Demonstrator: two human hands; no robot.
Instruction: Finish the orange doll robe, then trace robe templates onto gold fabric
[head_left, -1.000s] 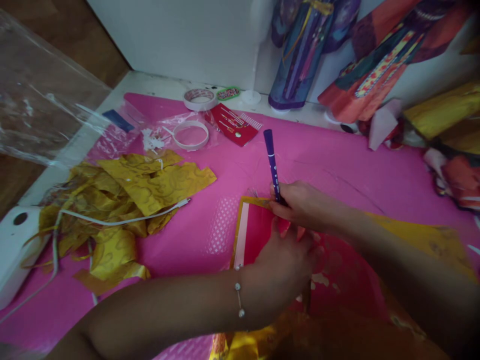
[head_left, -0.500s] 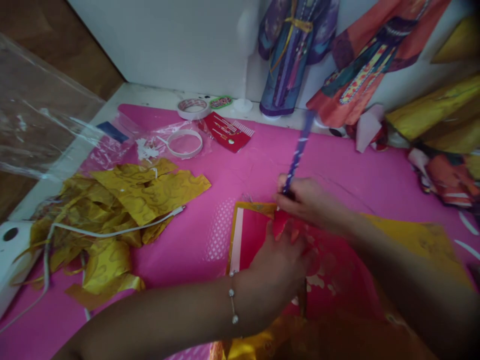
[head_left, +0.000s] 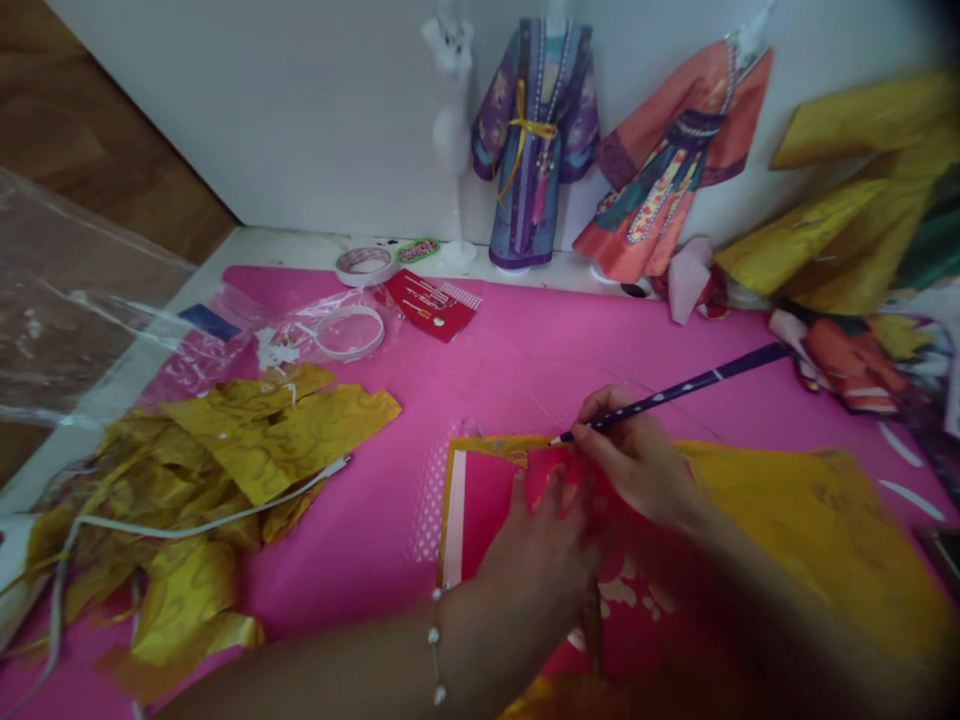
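My right hand (head_left: 634, 460) grips a dark blue pencil (head_left: 675, 388). Its point rests at the top edge of a red patterned sheet (head_left: 487, 500), where yellow fabric (head_left: 795, 500) shows underneath and extends to the right. The pencil slants up and to the right. Flat on the red sheet lies my left hand (head_left: 536, 545), its fingers spread just below the pencil tip, with a beaded bracelet at the wrist. A pale strip runs down the sheet's left side. Part of a brown stick-like thing (head_left: 592, 630) shows under my left hand; the rest is hidden.
Yellow fabric scraps (head_left: 225, 450) and a white cable (head_left: 210, 528) lie at the left on the pink mat (head_left: 337, 560). Behind are a tape roll (head_left: 365, 265), a white ring (head_left: 349, 332) and a red card (head_left: 431, 303). Small robes on stands, one purple (head_left: 536, 150), line the wall.
The pencil has swung from near upright to a low slant rightward, its tip now at the sheet's edge. My left hand stays spread on the sheet. The camera view has tilted up.
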